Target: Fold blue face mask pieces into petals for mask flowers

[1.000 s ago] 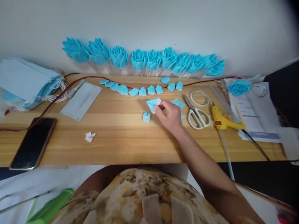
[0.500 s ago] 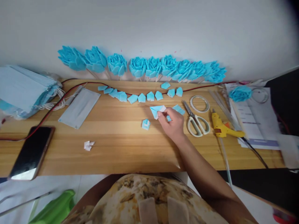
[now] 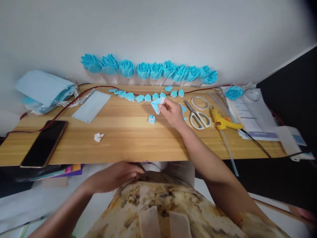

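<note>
Raised over the middle of the table, my right hand [image 3: 172, 114] pinches a folded blue-and-white piece of mask fabric [image 3: 156, 105] between thumb and fingers. Below and left of it lies a small folded blue petal [image 3: 152, 119]. Another blue piece [image 3: 184, 109] shows partly behind the hand. My left hand [image 3: 119, 177] hovers at my lap below the table's front edge, its fingers stretched out and holding nothing visible. Several folded blue petals [image 3: 139, 98] form a row behind the right hand. White-handled scissors [image 3: 198, 118] lie to its right.
Several blue flowers on sticks [image 3: 127, 68] lean along the wall. A stack of face masks [image 3: 47, 89], a single mask [image 3: 91, 106], a phone [image 3: 44, 143] and white scraps [image 3: 98, 137] are at left. Tape [image 3: 199, 102], a yellow glue gun [image 3: 224, 123] and papers [image 3: 257, 115] are at right.
My left hand has come into view at the front edge of the table. The right hand still holds the folded piece, now lifted slightly up and left. The camera view has shifted.
</note>
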### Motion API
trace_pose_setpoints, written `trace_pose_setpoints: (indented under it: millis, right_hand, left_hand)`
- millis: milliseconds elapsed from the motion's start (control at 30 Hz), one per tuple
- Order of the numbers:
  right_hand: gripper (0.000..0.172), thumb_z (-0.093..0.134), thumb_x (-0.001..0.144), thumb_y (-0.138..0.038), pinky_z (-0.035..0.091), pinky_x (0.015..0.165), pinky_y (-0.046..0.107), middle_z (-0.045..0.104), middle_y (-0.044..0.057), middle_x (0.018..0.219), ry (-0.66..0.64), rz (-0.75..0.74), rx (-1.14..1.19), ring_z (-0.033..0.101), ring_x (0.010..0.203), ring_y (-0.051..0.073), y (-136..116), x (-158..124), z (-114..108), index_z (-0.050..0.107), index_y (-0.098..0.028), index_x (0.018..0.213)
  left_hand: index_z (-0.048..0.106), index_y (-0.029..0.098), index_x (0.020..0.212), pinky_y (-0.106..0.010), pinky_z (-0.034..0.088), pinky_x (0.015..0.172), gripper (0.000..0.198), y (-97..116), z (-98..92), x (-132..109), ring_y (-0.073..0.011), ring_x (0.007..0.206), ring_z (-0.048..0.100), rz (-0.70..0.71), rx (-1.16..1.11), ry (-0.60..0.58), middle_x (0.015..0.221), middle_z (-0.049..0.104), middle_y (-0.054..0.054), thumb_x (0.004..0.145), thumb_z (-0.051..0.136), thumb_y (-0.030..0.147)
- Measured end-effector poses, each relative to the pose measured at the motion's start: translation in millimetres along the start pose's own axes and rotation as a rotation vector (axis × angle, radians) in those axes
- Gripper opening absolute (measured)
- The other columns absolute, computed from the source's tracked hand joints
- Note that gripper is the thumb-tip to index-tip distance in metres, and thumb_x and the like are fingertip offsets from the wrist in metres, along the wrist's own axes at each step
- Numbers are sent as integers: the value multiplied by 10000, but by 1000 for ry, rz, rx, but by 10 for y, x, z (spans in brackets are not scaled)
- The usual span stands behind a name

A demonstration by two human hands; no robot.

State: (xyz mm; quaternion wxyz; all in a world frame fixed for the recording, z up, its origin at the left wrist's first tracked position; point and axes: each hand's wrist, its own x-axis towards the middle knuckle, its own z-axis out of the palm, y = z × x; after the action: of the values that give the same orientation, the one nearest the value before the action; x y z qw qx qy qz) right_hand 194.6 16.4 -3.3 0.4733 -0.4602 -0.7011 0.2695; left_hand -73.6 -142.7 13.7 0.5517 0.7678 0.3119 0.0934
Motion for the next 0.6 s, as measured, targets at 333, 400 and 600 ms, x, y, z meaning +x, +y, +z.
trace_pose_setpoints:
  millis: [333, 400, 600]
  right_hand:
    - [266, 592, 896, -366, 340, 602, 286, 512, -37, 617, -46, -85, -35, 412, 578, 119, -67, -12, 6, 519, -221, 685]
    - [257, 588, 893, -351, 341, 597, 283, 510, -39, 613, -55, -97, -49, 404, 570, 117, -59, -18, 2, 512, -222, 684]
    - [254, 596, 885, -333, 331, 572, 276, 506, -44, 609, -59, -111, -46, 409, 563, 110, -24, -18, -12, 497, -223, 678]
  left_hand:
    - [711, 197, 1279, -240, 491, 619, 499, 119, -900, 1196, -158, 839, 643, 37, -28, 818, 1192, 732, -108, 819, 733, 390]
    - [739, 176, 1215, -236, 463, 588, 471, 67, -965, 1349, -163, 808, 651, -24, -136, 717, 1070, 757, -101, 818, 717, 429]
    - [728, 167, 761, -243, 409, 576, 348, 122, -969, 1480, -125, 616, 566, -48, -235, 652, 654, 670, -20, 719, 783, 508]
